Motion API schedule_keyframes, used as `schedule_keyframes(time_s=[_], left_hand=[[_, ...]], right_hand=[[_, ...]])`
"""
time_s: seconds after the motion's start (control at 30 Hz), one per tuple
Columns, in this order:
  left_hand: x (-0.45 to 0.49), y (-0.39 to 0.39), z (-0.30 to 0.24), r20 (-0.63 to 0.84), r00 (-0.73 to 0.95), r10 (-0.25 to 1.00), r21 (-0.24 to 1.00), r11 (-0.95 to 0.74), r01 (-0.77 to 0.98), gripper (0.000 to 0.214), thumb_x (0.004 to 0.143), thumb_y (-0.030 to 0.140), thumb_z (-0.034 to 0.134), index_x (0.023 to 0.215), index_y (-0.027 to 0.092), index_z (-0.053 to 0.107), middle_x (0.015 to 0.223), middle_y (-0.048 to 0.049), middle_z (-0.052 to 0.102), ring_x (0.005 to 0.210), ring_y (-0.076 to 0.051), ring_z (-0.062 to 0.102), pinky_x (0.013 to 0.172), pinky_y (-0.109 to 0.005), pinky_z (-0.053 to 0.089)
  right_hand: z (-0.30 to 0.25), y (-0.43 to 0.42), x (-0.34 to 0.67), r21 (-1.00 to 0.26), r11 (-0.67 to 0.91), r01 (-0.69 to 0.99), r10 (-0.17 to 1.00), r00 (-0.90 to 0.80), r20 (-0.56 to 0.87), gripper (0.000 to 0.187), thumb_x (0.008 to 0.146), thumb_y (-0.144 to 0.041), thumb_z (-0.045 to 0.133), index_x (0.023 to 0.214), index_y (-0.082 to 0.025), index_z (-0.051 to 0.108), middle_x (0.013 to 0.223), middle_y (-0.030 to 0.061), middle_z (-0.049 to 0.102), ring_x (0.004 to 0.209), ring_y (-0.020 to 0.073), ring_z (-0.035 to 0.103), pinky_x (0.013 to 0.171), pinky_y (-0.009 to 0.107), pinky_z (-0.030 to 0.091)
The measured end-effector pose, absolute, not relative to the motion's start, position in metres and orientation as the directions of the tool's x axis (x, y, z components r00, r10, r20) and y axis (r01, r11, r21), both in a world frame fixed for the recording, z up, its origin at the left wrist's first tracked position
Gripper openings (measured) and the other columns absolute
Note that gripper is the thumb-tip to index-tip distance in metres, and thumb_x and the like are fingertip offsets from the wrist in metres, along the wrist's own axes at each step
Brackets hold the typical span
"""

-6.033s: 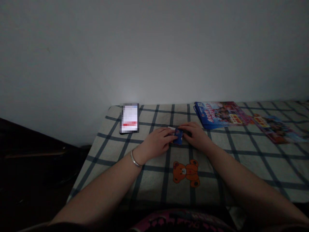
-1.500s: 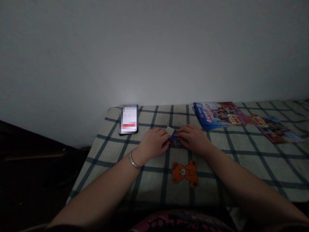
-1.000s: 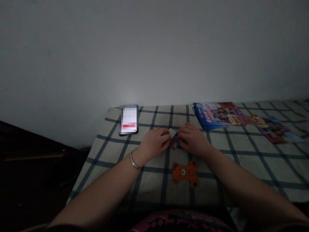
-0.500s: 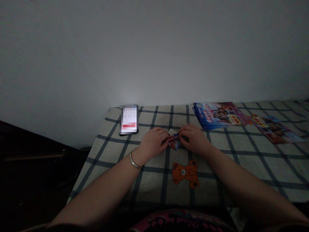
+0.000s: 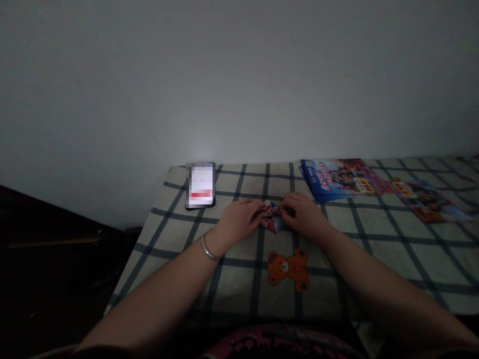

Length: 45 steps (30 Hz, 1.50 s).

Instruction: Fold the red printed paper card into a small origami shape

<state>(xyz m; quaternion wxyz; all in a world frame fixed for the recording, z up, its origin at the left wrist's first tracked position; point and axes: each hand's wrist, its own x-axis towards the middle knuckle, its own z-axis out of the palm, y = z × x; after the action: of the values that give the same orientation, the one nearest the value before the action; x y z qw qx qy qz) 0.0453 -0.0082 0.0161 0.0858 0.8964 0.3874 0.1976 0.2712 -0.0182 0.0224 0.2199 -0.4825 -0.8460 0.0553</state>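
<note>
A lit phone (image 5: 200, 185) lies on a checked cloth (image 5: 234, 286) near the wall (image 5: 239, 80). To its right, the left hand (image 5: 241, 218), a bracelet (image 5: 208, 248) at its wrist, pinches the left edge of a small, folded, colourful paper (image 5: 272, 218). The paper sits between both hands, beyond a printed orange bear (image 5: 287, 269). The right hand (image 5: 302, 212) pinches its right edge. Farther right lie a stack of leaflets (image 5: 340, 178) and another leaflet (image 5: 428, 200).

Folded paper (image 5: 272, 218): ends hidden (phone screen (image 5: 202, 180) pixelated).
</note>
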Motion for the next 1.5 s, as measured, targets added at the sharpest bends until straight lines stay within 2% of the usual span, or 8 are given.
schedule_keyframes(time_s=[0.2,0.43,0.77,0.9,1.1,1.27,1.43,1.5], left_hand=[[0.0458,-0.0069,0.0153,0.287,0.637,0.715,0.272,-0.699,0.662,0.017,0.093,0.021,0.053,0.108,0.019,0.060,0.106,-0.0039,0.070,0.100,-0.023,0.062,0.088,-0.039,0.051],[0.0473,-0.0067,0.0130,0.311,0.613,0.726,0.293,-0.687,0.665,0.027,0.093,0.020,0.053,0.119,0.018,0.057,0.113,-0.0049,0.068,0.102,-0.022,0.062,0.091,-0.039,0.051],[0.0473,-0.0097,0.0167,0.312,0.625,0.716,0.316,-0.699,0.642,0.027,0.093,0.022,0.054,0.119,0.017,0.057,0.116,-0.0050,0.067,0.105,-0.024,0.060,0.094,-0.041,0.050],[0.0473,-0.0098,0.0173,0.325,0.636,0.700,0.293,-0.714,0.635,0.027,0.094,0.023,0.052,0.121,0.018,0.057,0.114,-0.0047,0.068,0.101,-0.023,0.061,0.091,-0.040,0.051],[0.0471,-0.0087,0.0162,0.326,0.678,0.659,0.218,-0.750,0.624,0.027,0.095,0.020,0.050,0.120,0.019,0.060,0.099,-0.0051,0.069,0.096,-0.022,0.061,0.088,-0.039,0.050],[0.0481,-0.0092,0.0159,0.354,0.666,0.656,0.251,-0.753,0.608,0.028,0.095,0.019,0.051,0.122,0.017,0.057,0.113,-0.0059,0.068,0.103,-0.021,0.061,0.094,-0.038,0.049],[0.0470,-0.0095,0.0153,0.342,0.647,0.682,0.267,-0.730,0.629,0.022,0.097,0.022,0.048,0.111,0.016,0.063,0.099,-0.0057,0.070,0.096,-0.020,0.062,0.089,-0.038,0.051],[0.0466,-0.0087,0.0145,0.349,0.657,0.669,0.254,-0.742,0.621,0.022,0.097,0.022,0.049,0.112,0.016,0.063,0.100,-0.0061,0.069,0.096,-0.021,0.061,0.090,-0.038,0.051]], right_hand=[[0.0220,-0.0194,0.2693,-0.387,0.454,0.803,0.885,-0.357,0.299,0.006,0.083,-0.017,0.057,0.086,-0.020,0.062,0.089,0.0066,0.067,0.093,0.0239,0.060,0.085,0.038,0.046],[0.0180,-0.0180,0.2703,-0.421,0.430,0.799,0.898,-0.331,0.289,0.009,0.085,-0.020,0.058,0.092,-0.020,0.062,0.094,0.0077,0.068,0.095,0.0250,0.061,0.087,0.040,0.046],[0.0197,-0.0183,0.2693,-0.392,0.444,0.806,0.892,-0.356,0.277,0.005,0.085,-0.018,0.058,0.087,-0.020,0.062,0.090,0.0064,0.067,0.093,0.0243,0.059,0.085,0.038,0.045],[0.0219,-0.0195,0.2687,-0.380,0.452,0.807,0.887,-0.362,0.286,0.004,0.086,-0.019,0.058,0.086,-0.020,0.063,0.089,0.0065,0.067,0.093,0.0241,0.059,0.085,0.037,0.045],[0.0212,-0.0181,0.2692,-0.372,0.473,0.799,0.877,-0.388,0.283,0.009,0.090,-0.026,0.059,0.085,-0.021,0.065,0.088,0.0057,0.067,0.093,0.0236,0.059,0.086,0.037,0.045],[0.0204,-0.0163,0.2689,-0.384,0.440,0.811,0.894,-0.356,0.272,0.010,0.088,-0.026,0.061,0.081,-0.021,0.065,0.086,0.0056,0.067,0.092,0.0235,0.059,0.085,0.037,0.045],[0.0211,-0.0153,0.2682,-0.384,0.420,0.823,0.903,-0.338,0.264,0.013,0.088,-0.024,0.061,0.076,-0.020,0.063,0.084,0.0057,0.067,0.088,0.0229,0.059,0.083,0.037,0.045],[0.0203,-0.0146,0.2680,-0.381,0.420,0.824,0.903,-0.336,0.269,0.013,0.087,-0.023,0.061,0.075,-0.020,0.063,0.083,0.0060,0.067,0.088,0.0231,0.059,0.083,0.037,0.045]])
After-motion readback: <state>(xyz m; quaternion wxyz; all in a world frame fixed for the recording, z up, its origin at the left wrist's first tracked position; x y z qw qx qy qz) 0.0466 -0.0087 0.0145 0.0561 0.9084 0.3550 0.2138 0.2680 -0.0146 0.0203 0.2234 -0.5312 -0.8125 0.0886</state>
